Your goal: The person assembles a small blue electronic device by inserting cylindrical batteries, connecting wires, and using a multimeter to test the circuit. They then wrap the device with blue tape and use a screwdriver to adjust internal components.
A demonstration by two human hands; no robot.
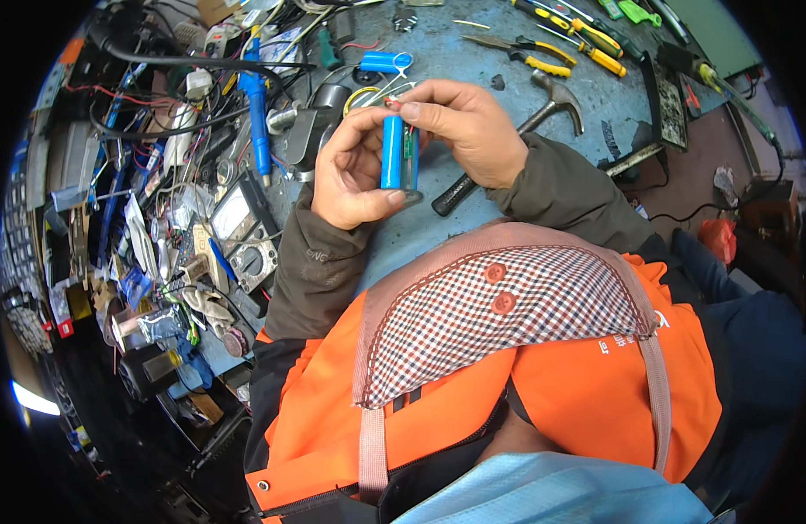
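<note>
My left hand (355,170) holds a blue cylindrical battery cell (391,150) upright, together with a small clear holder with a green board beside it (409,157). My right hand (468,122) pinches the top end of the cell with thumb and forefinger, where thin wires show. Both hands hover above the blue-grey workbench (473,52). Both forearms wear dark olive sleeves.
A hammer (543,109) lies just right of my hands. Yellow-handled pliers (529,54) and screwdrivers (595,39) sit at the far side. Another blue cell (381,61), a blue tool (256,105), an analogue meter (241,223) and tangled wires crowd the left. An orange jacket fills the foreground.
</note>
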